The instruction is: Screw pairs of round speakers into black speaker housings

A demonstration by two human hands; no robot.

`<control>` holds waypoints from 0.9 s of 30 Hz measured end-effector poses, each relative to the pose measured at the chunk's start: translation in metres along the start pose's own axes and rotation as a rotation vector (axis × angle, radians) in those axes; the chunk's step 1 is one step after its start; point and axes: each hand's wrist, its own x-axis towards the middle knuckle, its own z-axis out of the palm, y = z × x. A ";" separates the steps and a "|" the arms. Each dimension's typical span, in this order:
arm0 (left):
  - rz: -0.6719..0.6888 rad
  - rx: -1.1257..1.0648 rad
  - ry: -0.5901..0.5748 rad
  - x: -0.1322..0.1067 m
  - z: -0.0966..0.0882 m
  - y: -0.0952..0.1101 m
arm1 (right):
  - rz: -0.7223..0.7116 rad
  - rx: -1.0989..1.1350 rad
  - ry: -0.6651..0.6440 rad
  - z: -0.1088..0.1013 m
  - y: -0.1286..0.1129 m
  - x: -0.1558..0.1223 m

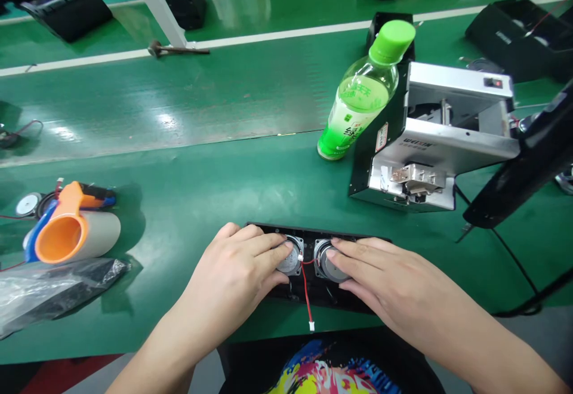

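Observation:
A flat black panel (313, 295) lies on the green mat at the near edge, with two round silver speaker drivers set side by side in it. My left hand (233, 274) rests on the panel with its fingers stretched flat over the left speaker (290, 258). My right hand (385, 277) lies the same way, fingertips on the right speaker (329, 262). A red wire (306, 289) runs down between the speakers and ends in a small white plug (311, 325) near the mat's edge.
A green-capped drink bottle (362, 92) leans beside a metal machine (441, 137) at right. A black arm (519, 173) and cables lie far right. At left sit an orange and white tool (74, 230), a plastic bag (49, 289) and loose speakers (29, 204).

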 end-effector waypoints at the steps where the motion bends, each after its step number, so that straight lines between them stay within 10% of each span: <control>1: -0.007 0.002 0.002 0.000 0.000 0.000 | -0.001 0.001 -0.003 0.000 0.000 0.000; 27: -0.066 0.056 -0.114 0.008 -0.002 0.001 | 0.041 0.072 0.029 0.000 0.010 0.009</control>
